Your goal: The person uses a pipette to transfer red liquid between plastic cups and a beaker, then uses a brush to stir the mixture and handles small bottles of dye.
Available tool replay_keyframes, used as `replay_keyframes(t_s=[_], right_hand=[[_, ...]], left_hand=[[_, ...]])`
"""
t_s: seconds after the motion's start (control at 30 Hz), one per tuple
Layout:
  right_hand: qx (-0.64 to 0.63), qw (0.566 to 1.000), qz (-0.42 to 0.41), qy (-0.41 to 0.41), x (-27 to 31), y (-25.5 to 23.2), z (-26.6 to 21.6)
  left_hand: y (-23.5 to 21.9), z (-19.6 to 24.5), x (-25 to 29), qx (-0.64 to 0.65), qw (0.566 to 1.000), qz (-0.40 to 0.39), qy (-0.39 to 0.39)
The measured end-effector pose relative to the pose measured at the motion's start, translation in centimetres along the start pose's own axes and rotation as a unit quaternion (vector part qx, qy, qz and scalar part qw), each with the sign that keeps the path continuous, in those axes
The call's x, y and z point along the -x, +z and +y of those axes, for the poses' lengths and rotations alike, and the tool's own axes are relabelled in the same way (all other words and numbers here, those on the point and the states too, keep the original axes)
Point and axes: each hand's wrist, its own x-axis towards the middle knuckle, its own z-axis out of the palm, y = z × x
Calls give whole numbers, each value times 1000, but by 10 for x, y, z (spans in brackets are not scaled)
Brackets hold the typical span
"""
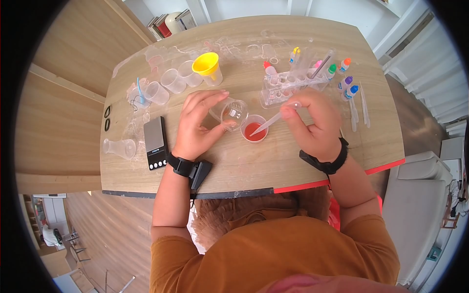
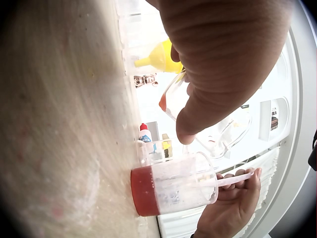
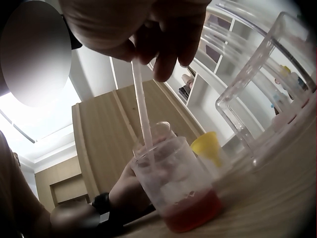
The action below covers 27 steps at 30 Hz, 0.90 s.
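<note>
My left hand (image 1: 199, 126) grips a clear glass beaker (image 1: 235, 115) with printed markings, tilted beside a plastic cup (image 1: 248, 121). A little reddish liquid (image 2: 163, 103) shows in a corner of the beaker in the left wrist view. The cup stands on the table with red liquid (image 3: 193, 212) in its bottom. Between thumb and fingers, my right hand (image 1: 315, 124) pinches a translucent plastic dropper (image 1: 273, 122). Its tip slants down inside the cup, and in the right wrist view the stem (image 3: 142, 106) passes the rim.
A clear rack (image 1: 293, 88) with test tubes stands behind my right hand, with several colored dropper bottles (image 1: 351, 92) around it. Farther left are plastic cups (image 1: 173, 81), a yellow funnel (image 1: 205, 63) set in a cup, a scale (image 1: 155, 141) and a conical flask (image 1: 119, 148).
</note>
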Motion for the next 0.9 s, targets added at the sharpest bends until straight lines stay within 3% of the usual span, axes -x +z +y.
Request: replay_keyframes(t_s=[0.13, 0.33, 0.5, 0.9], right_hand=[[-27, 999, 16, -9, 2, -3, 2], [-93, 992, 61, 54, 9, -2, -1], [-38, 998, -58, -2, 4, 4, 1], [-9, 997, -66, -31, 8, 10, 4]], left_hand=[[0, 0, 0, -2, 1000, 3, 2], [-1, 1, 0, -5, 1000, 7, 7], [0, -2, 0, -9, 999, 16, 26], [-1, 1, -2, -30, 999, 21, 35]])
